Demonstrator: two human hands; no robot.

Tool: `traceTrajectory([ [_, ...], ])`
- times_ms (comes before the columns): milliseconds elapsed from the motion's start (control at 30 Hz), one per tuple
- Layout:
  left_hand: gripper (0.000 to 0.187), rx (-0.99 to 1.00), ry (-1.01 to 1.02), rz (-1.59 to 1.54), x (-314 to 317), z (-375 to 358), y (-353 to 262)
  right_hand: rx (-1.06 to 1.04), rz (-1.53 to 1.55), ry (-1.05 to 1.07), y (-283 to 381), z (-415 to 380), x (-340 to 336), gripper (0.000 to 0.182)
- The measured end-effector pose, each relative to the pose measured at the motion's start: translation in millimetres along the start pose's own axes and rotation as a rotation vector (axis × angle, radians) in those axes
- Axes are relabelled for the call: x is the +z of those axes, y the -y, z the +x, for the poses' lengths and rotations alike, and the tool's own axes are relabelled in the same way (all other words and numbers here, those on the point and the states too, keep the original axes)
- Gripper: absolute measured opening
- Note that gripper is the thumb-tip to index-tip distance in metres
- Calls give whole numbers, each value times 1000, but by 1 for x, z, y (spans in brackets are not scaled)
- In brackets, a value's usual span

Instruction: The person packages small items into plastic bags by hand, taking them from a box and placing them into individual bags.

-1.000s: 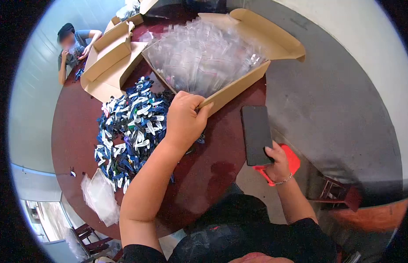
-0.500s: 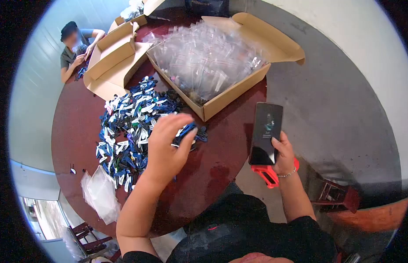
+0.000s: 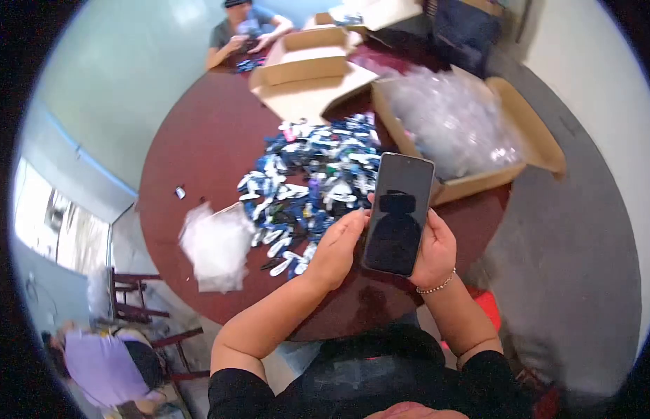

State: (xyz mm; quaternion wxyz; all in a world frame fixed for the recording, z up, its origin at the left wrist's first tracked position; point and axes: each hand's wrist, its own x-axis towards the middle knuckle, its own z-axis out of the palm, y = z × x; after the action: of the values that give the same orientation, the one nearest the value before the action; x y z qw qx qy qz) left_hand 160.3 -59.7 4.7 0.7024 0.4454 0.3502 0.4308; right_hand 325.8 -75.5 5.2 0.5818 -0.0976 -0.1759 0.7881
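A dark smartphone point(image 3: 398, 220) is held upright in front of me, its screen black with a reflection in it. My right hand point(image 3: 437, 246) grips its right edge, the thumb along the side and the other fingers hidden behind. At the left edge, my left hand point(image 3: 337, 248) closes against the phone, with some fingertips partly hidden by it. Beyond my hands a heap of blue, white and black hair clips point(image 3: 297, 188) covers the middle of the table.
The round dark red table point(image 3: 178, 153) holds a carton point(image 3: 471, 183) full of clear plastic bags point(image 3: 444, 119). A flattened-open cardboard box point(image 3: 304, 70) and a stack of clear bags point(image 3: 217, 244) lie farther left. One person point(image 3: 245, 35) sits across; another point(image 3: 112, 366) is at lower left.
My left hand has come from over the clips to the phone. The phone's screen has gone from a faint image to black. My view has swung left, shifting the table rightward.
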Motion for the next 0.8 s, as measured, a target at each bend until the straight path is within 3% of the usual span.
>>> traceTrajectory([
  [67, 36, 25, 7, 30, -22, -4, 0, 26, -52, -74, -12, 17, 0, 55],
  [100, 37, 180, -6, 86, -23, -7, -4, 50, -62, -51, -17, 25, 5, 55],
  [200, 38, 264, -79, 35, -35, -7, -10, 92, -163, -20, -27, 46, 17, 52],
  [500, 41, 200, -81, 7, -55, 1, -10, 127, -130, 112, -38, 63, 5, 48],
  [567, 42, 189, -65, 45, -54, 2, -9, 97, -116, 303, -35, 62, 6, 50],
  [700, 43, 204, -30, 15, -51, 1, -8, 84, -166, 180, -35, 56, 3, 53],
  [800, 43, 200, -23, 6, -53, 1, -5, -32, -413, 211, -35, 56, -13, 55],
])
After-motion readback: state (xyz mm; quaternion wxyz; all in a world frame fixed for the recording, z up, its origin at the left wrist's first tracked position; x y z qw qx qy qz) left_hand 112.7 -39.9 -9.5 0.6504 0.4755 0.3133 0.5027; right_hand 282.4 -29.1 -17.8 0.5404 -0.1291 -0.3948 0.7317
